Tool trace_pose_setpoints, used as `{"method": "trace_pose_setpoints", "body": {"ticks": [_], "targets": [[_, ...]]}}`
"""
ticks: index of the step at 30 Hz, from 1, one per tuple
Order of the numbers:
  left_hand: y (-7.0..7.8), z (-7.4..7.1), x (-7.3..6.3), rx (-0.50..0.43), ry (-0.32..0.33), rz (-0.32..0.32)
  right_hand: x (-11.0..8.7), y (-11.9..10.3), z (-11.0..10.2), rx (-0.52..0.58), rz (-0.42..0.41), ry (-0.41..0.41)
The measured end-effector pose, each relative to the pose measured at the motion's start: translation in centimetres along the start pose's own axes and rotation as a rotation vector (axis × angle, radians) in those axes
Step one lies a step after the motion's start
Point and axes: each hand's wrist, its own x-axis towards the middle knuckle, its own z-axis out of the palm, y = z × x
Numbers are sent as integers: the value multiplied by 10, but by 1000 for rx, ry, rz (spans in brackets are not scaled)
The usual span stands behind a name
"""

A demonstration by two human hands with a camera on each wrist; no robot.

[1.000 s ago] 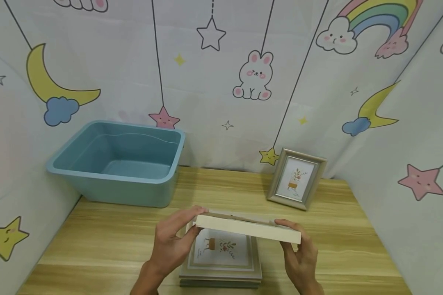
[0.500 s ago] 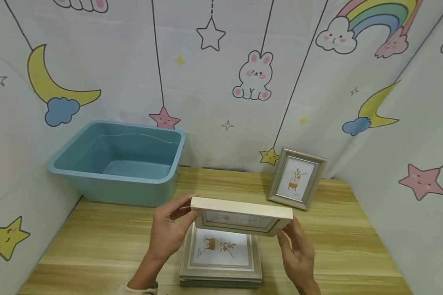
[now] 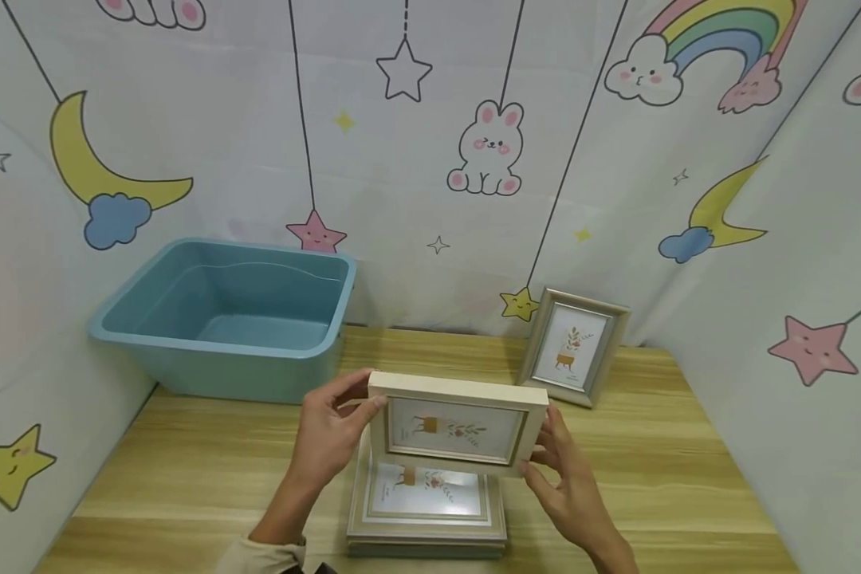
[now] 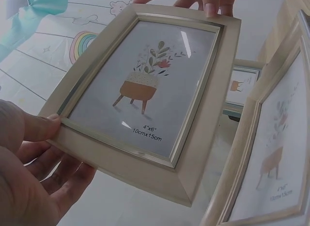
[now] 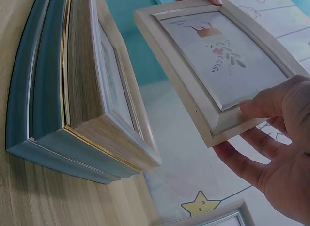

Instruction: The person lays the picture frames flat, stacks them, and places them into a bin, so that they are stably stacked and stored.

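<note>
A cream picture frame (image 3: 459, 430) is held up on its long side between both hands, its plant print facing me. The left hand (image 3: 330, 430) grips its left end, thumb (image 4: 41, 126) on the front and fingers behind. At the opposite end the right hand (image 3: 567, 486) pinches the border, with its thumb (image 5: 271, 102) on the front face. Below the held frame lies a stack of picture frames (image 3: 426, 522), the top one light wood with a similar print. In the right wrist view the lower frames (image 5: 46, 90) show blue-green sides.
A blue plastic tub (image 3: 222, 343) stands at the back left of the wooden table (image 3: 208, 478). A silver picture frame (image 3: 572, 347) stands upright at the back right. A white cloth (image 3: 416, 159) with cartoon prints hangs behind and along the sides.
The held frame has tilted up from nearly flat, edge-on, so its printed front now faces me. Both hands have turned with it. The stack, tub and silver frame stay in place.
</note>
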Motion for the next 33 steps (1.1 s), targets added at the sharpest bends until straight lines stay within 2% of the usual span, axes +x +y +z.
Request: {"method": "trace_pose_setpoints", "body": {"ticks": [5, 13, 17, 21, 24, 26, 28, 30, 33], "targets": [[-3, 0, 4, 28, -18, -65, 1, -2, 1, -18, 51, -23], [-7, 5, 5, 43, -71, -103, 1, -5, 0, 58, 188, -47], [-7, 6, 6, 9, -97, -159, 0, -7, -2, 98, 293, -69], [-9, 4, 6, -50, -132, -233, -1, -8, -3, 148, 360, -98], [-14, -1, 6, -122, -203, -298, -1, -7, -4, 210, 373, -119], [-18, -6, 4, -176, -282, -340, -1, -6, -5, 253, 378, -129], [-24, -12, 2, -218, -381, -354, 0, -5, -6, 297, 393, -140], [-30, -19, -2, -235, -485, -331, 0, -4, -7, 343, 412, -154], [-38, -27, -6, -245, -618, -249, 0, -3, -10, 391, 444, -184]]}}
